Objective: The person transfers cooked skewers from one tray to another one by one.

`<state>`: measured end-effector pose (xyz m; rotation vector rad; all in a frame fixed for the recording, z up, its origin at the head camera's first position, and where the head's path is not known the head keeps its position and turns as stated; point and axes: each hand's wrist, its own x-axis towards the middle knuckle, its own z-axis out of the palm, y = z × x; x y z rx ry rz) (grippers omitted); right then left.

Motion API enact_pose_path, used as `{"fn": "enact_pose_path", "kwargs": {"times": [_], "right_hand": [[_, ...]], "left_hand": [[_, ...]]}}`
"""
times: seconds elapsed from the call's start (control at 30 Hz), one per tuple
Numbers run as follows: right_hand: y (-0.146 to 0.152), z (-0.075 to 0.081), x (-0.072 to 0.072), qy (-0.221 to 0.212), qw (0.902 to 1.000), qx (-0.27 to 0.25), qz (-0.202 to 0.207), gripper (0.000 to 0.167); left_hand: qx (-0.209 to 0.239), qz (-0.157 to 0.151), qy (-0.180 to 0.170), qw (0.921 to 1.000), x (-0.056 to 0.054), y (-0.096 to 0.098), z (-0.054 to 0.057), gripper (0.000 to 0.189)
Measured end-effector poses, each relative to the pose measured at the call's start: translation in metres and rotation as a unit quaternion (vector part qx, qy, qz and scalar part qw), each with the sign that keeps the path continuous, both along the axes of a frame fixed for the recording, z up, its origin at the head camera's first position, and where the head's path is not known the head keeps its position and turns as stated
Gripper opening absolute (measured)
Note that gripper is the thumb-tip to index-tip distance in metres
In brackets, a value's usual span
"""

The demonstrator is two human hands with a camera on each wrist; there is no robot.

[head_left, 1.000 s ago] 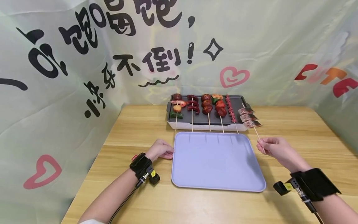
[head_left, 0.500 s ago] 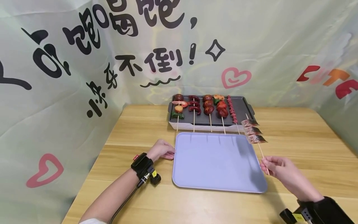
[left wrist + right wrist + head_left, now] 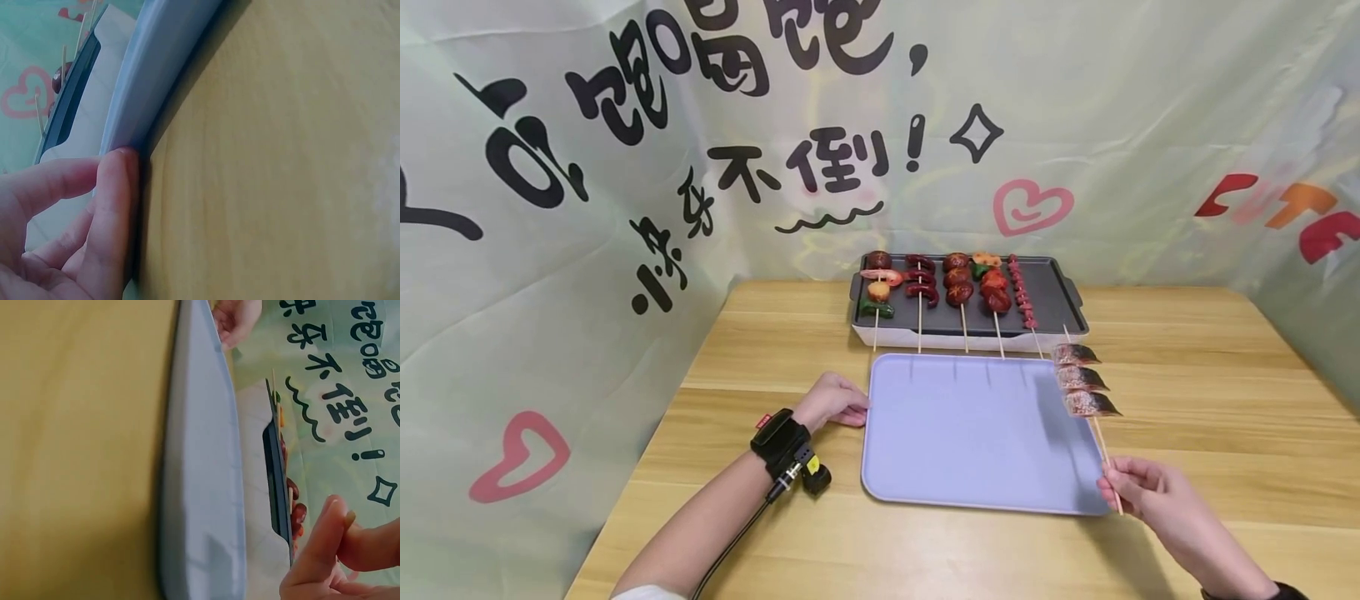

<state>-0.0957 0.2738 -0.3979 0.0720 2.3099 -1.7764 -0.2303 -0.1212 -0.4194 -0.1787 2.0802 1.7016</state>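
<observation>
My right hand (image 3: 1165,508) pinches the lower end of a wooden skewer that carries three chunks of dark-skinned fish (image 3: 1081,379). It holds the fish skewer tilted, overlapping the right edge of the lilac tray (image 3: 970,433) in the head view. In the right wrist view the stick's end (image 3: 350,519) shows between thumb and forefinger; the fish is out of that frame. At the tray's left edge, my left hand (image 3: 833,402) grips the rim between thumb and forefinger, as the left wrist view shows by its thumb (image 3: 112,206).
Behind the tray stands a dark grill pan (image 3: 1052,292) on a white base, bearing several food skewers, such as mushrooms (image 3: 957,275) and a thin pink one (image 3: 1020,292). Their sticks point toward the tray. A printed cloth (image 3: 1150,125) hangs around the wooden table (image 3: 1180,358).
My right hand has drawn the fish skewer from the grill pan's right side toward me, down alongside the tray's right edge. The left hand has stayed at the tray's left rim.
</observation>
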Motion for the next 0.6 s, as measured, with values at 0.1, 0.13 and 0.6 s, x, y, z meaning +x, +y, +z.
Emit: {"fn": "enact_pose_path", "kwargs": {"times": [0.1, 0.13, 0.6], "right_hand": [[-0.004, -0.005, 0.009, -0.015, 0.9998, 0.004, -0.009, 0.02], [-0.004, -0.008, 0.011, -0.016, 0.9998, -0.001, -0.008, 0.021], [-0.003, -0.023, 0.02, -0.043, 0.9953, -0.059, 0.064, 0.021]], "left_hand": [[-0.002, 0.005, -0.003, 1.0, -0.005, 0.0, -0.007, 0.015], [-0.001, 0.005, -0.004, 1.0, -0.005, 0.0, -0.007, 0.014], [-0.002, 0.009, -0.005, 0.9999, -0.004, 0.001, -0.006, 0.013]]}}
